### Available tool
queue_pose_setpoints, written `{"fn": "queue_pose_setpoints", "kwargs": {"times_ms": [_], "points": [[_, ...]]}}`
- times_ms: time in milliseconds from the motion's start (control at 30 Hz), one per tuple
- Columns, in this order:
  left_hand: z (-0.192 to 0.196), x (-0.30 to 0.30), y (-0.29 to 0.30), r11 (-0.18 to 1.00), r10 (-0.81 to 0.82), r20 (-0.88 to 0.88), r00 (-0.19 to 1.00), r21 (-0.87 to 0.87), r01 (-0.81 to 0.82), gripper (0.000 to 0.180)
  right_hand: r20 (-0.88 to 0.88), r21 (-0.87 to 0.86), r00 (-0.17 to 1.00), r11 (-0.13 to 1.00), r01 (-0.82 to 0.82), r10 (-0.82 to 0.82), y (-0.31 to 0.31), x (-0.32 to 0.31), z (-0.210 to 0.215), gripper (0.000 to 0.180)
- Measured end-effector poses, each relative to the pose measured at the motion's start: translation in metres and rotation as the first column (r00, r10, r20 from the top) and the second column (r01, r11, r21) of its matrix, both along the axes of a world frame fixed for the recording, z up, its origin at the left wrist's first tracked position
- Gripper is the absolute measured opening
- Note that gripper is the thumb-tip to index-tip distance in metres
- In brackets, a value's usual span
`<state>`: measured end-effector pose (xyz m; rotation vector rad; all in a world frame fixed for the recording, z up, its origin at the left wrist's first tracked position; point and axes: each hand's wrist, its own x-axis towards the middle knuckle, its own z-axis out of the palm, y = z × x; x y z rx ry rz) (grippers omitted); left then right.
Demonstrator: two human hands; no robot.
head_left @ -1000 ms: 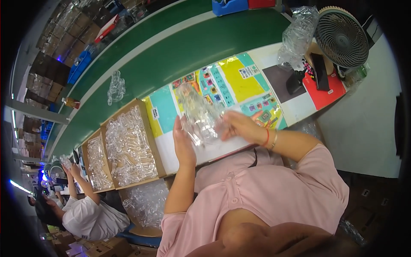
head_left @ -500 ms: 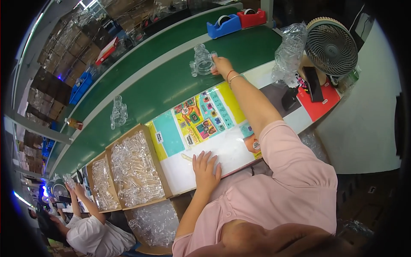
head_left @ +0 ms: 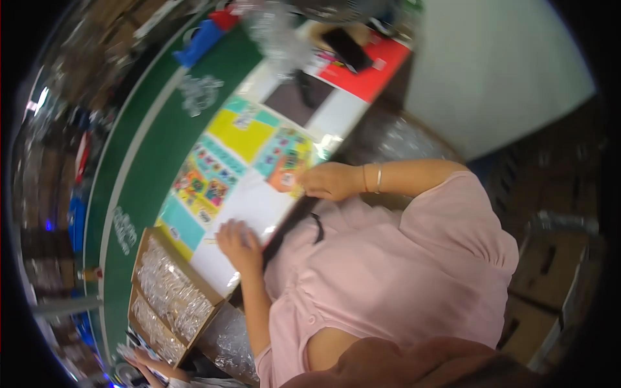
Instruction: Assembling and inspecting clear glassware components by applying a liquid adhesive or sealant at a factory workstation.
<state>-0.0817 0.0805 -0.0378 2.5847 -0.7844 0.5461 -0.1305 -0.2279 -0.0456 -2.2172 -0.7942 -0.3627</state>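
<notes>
My left hand (head_left: 240, 247) lies on the white part of the printed work surface (head_left: 259, 200), fingers spread and holding nothing visible. At the surface's near edge rests my right hand (head_left: 333, 181), beside an orange printed picture. Its fingers are blurred and partly turned under, and I see nothing in them. A clear plastic assembly (head_left: 199, 94) stands on the green belt (head_left: 152, 155), apart from both hands. Farther left on the belt is a second clear plastic assembly (head_left: 123, 229). Left of my left hand, a cardboard box (head_left: 210, 292) holds many small clear plastic parts.
A blue tape dispenser (head_left: 202, 44) sits at the belt's far end. A black phone (head_left: 347, 50), a red sheet (head_left: 372, 68) and a blurred clear bag (head_left: 278, 39) lie at the upper right. Another person's hands (head_left: 139, 355) show at the lower left.
My right hand has let go of the clear plastic assembly on the belt and drawn back to the near edge. The view has turned and shifted right. My left hand stays on the white area.
</notes>
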Motion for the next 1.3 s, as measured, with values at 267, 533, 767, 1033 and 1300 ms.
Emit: {"fn": "queue_pose_setpoints", "kwargs": {"times_ms": [267,533,767,1033,1300], "points": [[-0.007,-0.003,-0.004,0.998,-0.057,0.033,0.998,0.044,0.055,0.027,-0.517,-0.206,0.335,0.494,0.844,-0.788,-0.115,-0.251,-0.238,0.02],[-0.006,-0.015,-0.015,0.978,0.027,0.216,0.976,0.197,-0.071,0.037,-0.778,-0.389,-0.241,0.143,0.91,-0.581,-0.167,-0.299,-0.335,0.039],[0.015,-0.037,-0.102,0.934,-0.197,0.174,0.965,0.331,0.131,0.049,-0.659,-0.483,-0.486,-0.173,0.859,-0.575,-0.252,-0.325,-0.382,0.056],[0.006,-0.028,-0.187,0.75,-0.342,-0.001,0.94,0.602,0.274,0.068,-0.626,-0.594,-0.438,0.031,0.804,-0.645,-0.315,-0.319,-0.394,0.071],[-0.004,-0.017,-0.196,0.844,-0.297,-0.072,0.952,0.448,0.297,0.063,-0.538,-0.835,-0.51,0.342,0.432,-0.671,-0.305,-0.311,-0.422,0.082]]}}
